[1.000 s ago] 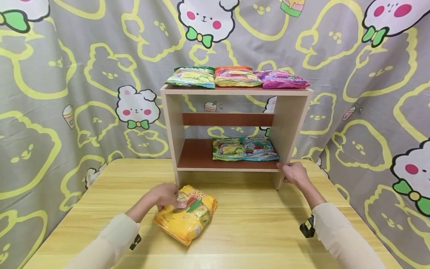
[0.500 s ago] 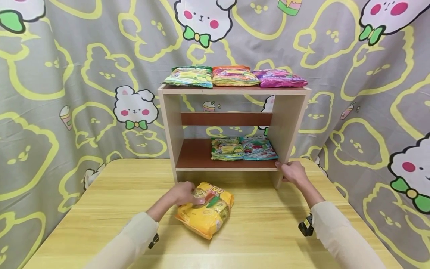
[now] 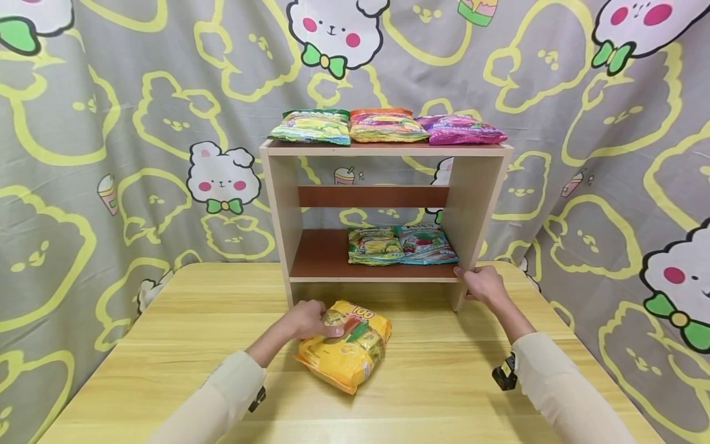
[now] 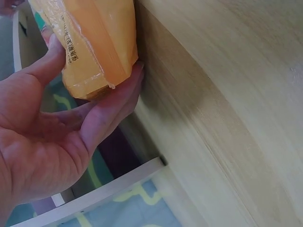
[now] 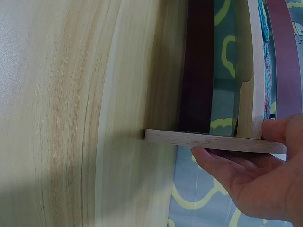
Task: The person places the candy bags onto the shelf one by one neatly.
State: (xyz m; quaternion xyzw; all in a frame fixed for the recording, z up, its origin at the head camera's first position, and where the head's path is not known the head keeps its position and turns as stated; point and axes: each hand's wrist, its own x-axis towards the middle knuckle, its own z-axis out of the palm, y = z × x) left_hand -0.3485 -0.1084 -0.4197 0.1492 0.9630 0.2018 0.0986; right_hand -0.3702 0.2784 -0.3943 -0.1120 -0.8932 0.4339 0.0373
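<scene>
My left hand [image 3: 310,320] grips a yellow candy bag [image 3: 349,354] by its left end, thumb on top and fingers beneath. In the left wrist view the orange-yellow end of that bag [image 4: 97,42] lies between thumb and fingers, just above the table. A small wooden shelf [image 3: 468,203] stands behind the bag. My right hand [image 3: 484,285] holds the shelf's right side panel low down, near the lower board. From the right wrist, the thumb sits on the inner face of the panel [image 5: 213,140] and the fingers lie along its outer face.
On the shelf's top lie a green candy bag [image 3: 313,127], an orange one [image 3: 387,126] and a purple one [image 3: 463,130]. The lower board carries a yellow-green bag [image 3: 376,246] and a teal bag [image 3: 426,245] at its right. A patterned curtain [image 3: 133,117] hangs behind the wooden table [image 3: 444,382].
The left hand has carried the yellow bag to the right, in front of the shelf, slowing over the last half second. My right hand has stayed on the side panel.
</scene>
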